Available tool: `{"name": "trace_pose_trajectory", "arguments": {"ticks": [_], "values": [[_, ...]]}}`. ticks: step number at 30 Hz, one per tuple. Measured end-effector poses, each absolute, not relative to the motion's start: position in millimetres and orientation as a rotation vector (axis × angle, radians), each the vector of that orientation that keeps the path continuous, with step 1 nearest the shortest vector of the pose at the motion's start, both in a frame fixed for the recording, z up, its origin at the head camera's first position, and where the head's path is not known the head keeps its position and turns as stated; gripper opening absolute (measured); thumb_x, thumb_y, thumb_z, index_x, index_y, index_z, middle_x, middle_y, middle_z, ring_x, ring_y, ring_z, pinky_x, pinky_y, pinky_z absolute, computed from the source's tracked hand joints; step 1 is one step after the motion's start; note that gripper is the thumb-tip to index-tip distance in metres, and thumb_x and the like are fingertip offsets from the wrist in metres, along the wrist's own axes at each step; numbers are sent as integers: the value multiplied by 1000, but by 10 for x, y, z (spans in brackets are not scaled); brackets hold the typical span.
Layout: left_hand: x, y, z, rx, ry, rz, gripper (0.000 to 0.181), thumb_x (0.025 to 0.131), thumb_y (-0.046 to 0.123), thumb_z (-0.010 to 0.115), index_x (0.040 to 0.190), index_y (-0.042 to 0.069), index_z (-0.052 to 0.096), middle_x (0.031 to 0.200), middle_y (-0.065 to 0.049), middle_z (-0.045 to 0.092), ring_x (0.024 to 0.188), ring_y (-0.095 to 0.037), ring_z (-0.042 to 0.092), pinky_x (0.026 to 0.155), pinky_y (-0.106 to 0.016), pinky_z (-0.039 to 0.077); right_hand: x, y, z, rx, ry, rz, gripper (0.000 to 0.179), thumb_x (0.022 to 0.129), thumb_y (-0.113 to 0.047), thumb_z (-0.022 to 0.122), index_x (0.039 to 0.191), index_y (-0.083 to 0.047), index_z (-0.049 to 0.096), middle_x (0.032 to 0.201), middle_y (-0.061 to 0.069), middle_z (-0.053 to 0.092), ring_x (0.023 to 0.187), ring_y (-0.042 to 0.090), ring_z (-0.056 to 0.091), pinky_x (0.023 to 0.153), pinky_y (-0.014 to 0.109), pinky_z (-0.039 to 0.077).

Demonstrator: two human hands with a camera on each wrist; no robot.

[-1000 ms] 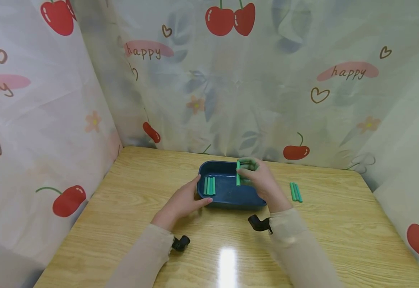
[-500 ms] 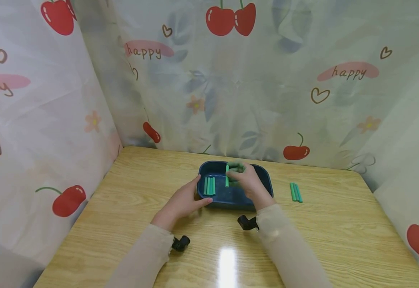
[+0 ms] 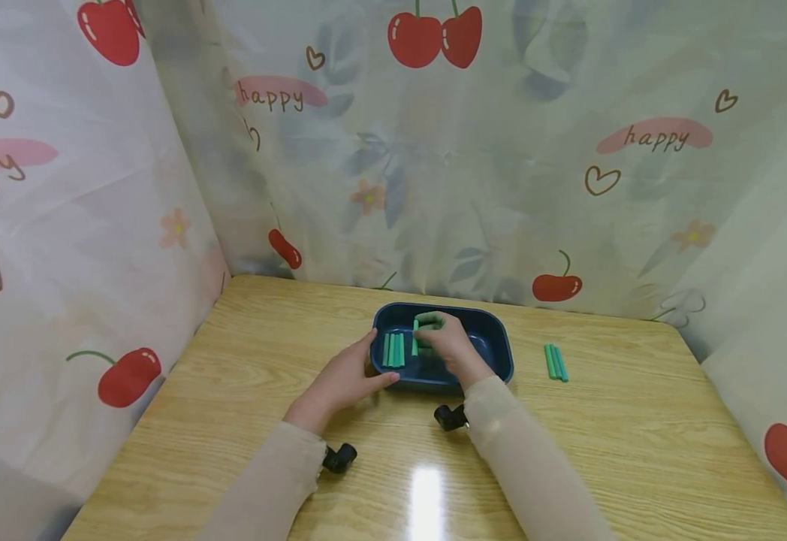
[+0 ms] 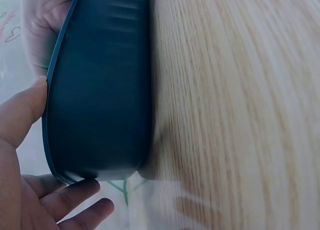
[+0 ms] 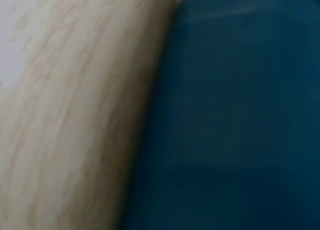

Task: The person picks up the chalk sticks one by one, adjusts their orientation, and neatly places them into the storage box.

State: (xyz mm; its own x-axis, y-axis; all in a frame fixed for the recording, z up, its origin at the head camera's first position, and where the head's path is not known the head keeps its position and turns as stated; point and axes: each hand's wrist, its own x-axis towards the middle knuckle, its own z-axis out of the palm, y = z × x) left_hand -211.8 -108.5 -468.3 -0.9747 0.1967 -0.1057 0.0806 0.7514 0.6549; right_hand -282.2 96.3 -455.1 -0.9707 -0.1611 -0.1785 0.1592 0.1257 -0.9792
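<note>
Tabletop (image 3: 265, 323) bears loose sticks (image 3: 556, 363) beside the tray (image 3: 427, 386); left hand (image 3: 341, 382) grips it, right hand (image 3: 450, 346) pinches another stick (image 3: 415, 347)

Glare on table (image 3: 427, 502) — right wrist view blurred.

Cherry-print sheeting (image 3: 447, 188) behind a wood-grain table (image 3: 637, 421) — one white glare (image 3: 427, 500)

From above, the pale wood-grained counter (image 3: 637, 436) is overlooked by the head view; the dark-blue rounded plastic tub (image 4: 100, 100) is shared, up close, by both wrist views.
</note>
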Motion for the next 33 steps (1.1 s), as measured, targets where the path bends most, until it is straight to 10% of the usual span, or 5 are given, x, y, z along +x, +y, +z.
{"name": "trace_pose_trajectory", "arguments": {"ticks": [33], "values": [[-2134, -1103, -4707, 255, 2780, 1025, 99, 89, 57, 69, 162, 18, 15, 161, -9, 31, 146, -27, 33, 117, -46, 32, -2961, 824, -4731, 143, 2312, -1613, 40, 88, 6, 66, 128, 2, 62, 107, 16, 62, 78, 19, 61, 65, 30, 60]]}}
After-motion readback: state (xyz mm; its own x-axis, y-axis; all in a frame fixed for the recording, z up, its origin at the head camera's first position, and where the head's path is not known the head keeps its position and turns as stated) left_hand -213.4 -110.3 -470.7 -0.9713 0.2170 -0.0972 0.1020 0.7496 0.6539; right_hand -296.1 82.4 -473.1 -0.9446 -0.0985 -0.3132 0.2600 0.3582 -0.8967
